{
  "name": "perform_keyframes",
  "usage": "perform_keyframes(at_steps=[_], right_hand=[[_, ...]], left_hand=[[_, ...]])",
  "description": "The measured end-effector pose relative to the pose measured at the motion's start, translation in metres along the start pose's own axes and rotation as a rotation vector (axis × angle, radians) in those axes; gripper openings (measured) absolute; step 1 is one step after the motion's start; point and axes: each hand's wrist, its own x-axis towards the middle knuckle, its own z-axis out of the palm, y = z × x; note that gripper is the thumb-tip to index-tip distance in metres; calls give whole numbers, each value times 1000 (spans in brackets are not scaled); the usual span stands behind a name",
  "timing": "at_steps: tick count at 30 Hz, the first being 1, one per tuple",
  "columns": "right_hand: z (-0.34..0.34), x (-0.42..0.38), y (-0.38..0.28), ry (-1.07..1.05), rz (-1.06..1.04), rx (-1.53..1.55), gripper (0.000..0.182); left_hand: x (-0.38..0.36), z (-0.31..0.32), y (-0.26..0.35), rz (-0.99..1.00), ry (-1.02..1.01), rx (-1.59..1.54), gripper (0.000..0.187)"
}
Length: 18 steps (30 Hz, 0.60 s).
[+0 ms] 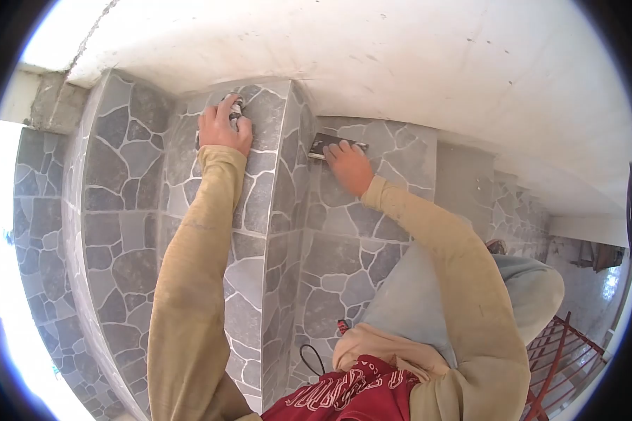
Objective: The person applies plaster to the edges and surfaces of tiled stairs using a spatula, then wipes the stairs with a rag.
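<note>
And here we are on the tiled stairs, both hands stretched toward the wall (428, 70). Up on the higher step (253, 203), we have our left hand (223, 128) clasped around a black-and-white tool (237, 107); the knuckles and fingers hide most of it, so we can't tell what kind it is. That wrapped hold probably steadies it against the tiles.

Now across the riser (288, 203), down on the lower step (344, 259): our right hand (350, 166) has its fingers bent over the near side of a dark block (321, 144), pinning it close to the wall. It seems laid flat, perhaps so its broad face meets the tile evenly; the underside is hidden from us.

And look at that knee (541, 284), folded out to the side, likely bringing us low enough to reach. Near our lap lies a black loop (312, 358), well apart from both hands.
</note>
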Motion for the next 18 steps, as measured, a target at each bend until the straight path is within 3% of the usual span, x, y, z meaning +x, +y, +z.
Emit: perform_keyframes(at_steps=[5,9,11,18], right_hand=[[15,4,23,320,-96,-26,33],[9,19,16,323,11,2,29],[2,18,4,123,54,9,26],[22,23,27,254,25,-14,26]], left_hand=[[-4,1,0,30,0,-20,45],[-1,4,1,23,5,39,45],[0,2,0,22,-13,38,45],[0,10,-12,48,6,39,47]])
